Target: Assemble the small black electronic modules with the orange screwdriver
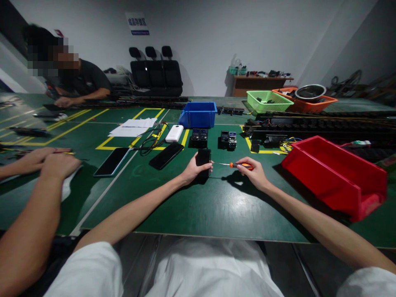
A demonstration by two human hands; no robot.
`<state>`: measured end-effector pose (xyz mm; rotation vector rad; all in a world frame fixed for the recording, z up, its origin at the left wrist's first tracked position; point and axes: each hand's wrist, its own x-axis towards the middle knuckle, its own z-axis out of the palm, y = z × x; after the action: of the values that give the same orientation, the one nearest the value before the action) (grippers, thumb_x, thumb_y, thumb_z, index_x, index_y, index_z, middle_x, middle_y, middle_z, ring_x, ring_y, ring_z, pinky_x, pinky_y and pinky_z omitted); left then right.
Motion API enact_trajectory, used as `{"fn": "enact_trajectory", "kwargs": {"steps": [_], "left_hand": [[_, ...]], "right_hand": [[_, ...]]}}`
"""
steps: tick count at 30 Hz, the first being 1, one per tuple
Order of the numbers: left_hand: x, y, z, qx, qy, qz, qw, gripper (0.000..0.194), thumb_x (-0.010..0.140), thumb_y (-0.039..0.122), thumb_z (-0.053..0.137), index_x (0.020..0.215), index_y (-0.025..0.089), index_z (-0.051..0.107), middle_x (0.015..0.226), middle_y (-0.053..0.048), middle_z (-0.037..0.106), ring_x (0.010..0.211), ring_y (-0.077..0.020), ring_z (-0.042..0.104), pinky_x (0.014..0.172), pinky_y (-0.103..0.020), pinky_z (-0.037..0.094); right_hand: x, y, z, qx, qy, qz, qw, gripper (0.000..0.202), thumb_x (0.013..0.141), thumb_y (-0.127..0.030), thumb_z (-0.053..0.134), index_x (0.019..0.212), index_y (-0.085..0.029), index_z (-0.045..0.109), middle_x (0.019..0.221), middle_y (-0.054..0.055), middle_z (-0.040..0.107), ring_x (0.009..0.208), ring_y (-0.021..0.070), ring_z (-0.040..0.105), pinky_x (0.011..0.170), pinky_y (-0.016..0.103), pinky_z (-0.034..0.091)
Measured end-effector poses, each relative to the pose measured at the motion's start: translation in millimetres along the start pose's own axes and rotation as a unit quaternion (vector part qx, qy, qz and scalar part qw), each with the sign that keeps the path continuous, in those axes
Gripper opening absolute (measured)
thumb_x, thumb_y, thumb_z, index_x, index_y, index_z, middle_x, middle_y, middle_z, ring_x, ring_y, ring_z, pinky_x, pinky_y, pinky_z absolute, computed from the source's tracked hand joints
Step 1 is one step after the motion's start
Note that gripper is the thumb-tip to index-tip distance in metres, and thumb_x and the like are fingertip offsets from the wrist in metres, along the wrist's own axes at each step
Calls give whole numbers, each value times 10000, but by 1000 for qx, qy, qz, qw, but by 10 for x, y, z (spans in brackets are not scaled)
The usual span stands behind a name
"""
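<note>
My left hand (193,169) is wrapped round a small black box-shaped device (203,159), held upright above the green table (185,210). From the right, my right hand (255,173) grips an orange and black screwdriver (236,165). Its thin shaft points left, and the tip is at the right side of the device by my left fingertips; exact contact is too small to tell. Just beyond the device are black modules (199,137), with more small modules (228,139) to their right. A black phone (166,156) lies left of my left hand.
A red bin (324,177) stands at the right, a blue bin (199,114) behind the modules. Another phone (113,162), white power bank (174,133), papers (131,127) and cables lie left. Another person's hands (58,161) are at far left; a person (89,80) sits across.
</note>
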<state>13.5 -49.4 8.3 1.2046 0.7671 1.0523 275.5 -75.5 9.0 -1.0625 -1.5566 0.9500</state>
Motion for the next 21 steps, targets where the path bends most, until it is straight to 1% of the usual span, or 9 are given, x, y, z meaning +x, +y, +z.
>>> {"fn": "enact_trajectory", "kwargs": {"steps": [7,13,21], "left_hand": [[-8,-6,0,14,-9,11,1000,575,685,330,806,1094,165,436,996,-71,651,753,-143,671,714,-310,567],[-13,5,11,21,-2,7,1000,598,667,359,814,1092,164,442,987,-76,666,745,-143,672,724,-316,565],[-5,-8,9,31,1,9,999,605,661,374,814,1092,163,445,991,-76,664,743,-146,673,735,-326,565]], "right_hand": [[-6,-19,-1,2,4,-1,1000,241,789,-396,699,887,-179,660,694,-11,598,557,102,509,542,243,407],[-11,-44,3,-6,7,1,1000,283,779,-440,693,891,-182,659,700,0,604,560,114,518,535,254,427],[-9,-28,2,-10,5,2,1000,276,776,-434,698,879,-181,662,699,-4,601,557,108,515,536,248,420]]}}
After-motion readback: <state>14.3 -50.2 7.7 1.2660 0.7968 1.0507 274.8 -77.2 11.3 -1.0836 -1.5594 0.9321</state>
